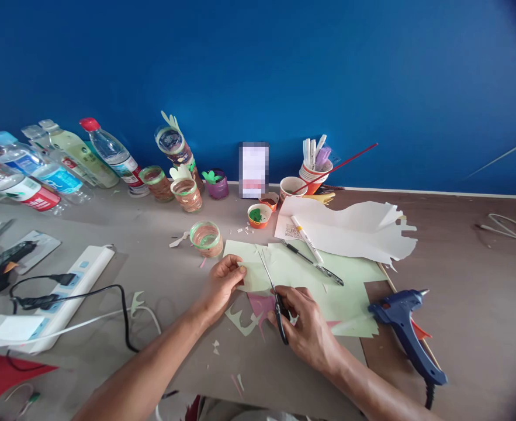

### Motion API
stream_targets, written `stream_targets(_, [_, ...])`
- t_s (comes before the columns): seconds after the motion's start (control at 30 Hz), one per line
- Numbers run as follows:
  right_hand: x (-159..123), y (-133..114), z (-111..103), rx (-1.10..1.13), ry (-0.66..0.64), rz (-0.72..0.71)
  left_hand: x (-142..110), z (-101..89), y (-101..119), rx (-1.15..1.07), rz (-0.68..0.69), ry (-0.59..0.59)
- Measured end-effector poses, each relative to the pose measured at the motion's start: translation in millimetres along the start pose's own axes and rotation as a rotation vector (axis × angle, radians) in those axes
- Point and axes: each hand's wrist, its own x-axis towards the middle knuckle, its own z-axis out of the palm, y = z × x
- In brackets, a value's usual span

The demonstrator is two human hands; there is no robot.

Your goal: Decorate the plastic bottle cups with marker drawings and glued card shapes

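Between finger and thumb, my left hand (223,285) pinches the edge of a small piece of pale green paper (256,277). My right hand (302,318) grips black-handled scissors (279,304), whose slim blades point away from me at the right side of that piece. Larger sheets of pale green paper (349,310) lie beneath and to the right. A purple paper scrap (262,307) and a jagged green offcut (241,323) rest below the hands. Just beyond my left hand stands a cup with green bands (206,238).
A blue glue gun (404,327) lies at right. A black pen (312,262) and white marker (307,240) rest on the paper. Paint cups (259,216), a phone (254,169) and decorated cups (186,195) stand at back. Bottles (117,158) and a power strip (71,298) occupy the left.
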Motion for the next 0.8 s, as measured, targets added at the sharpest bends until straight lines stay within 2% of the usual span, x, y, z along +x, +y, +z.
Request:
stream_targets(0.33, [-0.8,2.0,1.9,0.009,-0.006,0.054,-5.3,7.4,5.3,-0.025,-0.032,-0.026])
stream_targets(0.8, [-2.7,2.2,4.3,0.031,0.025,0.055,-6.1,6.5,4.5,-0.061,-0.087,-0.059])
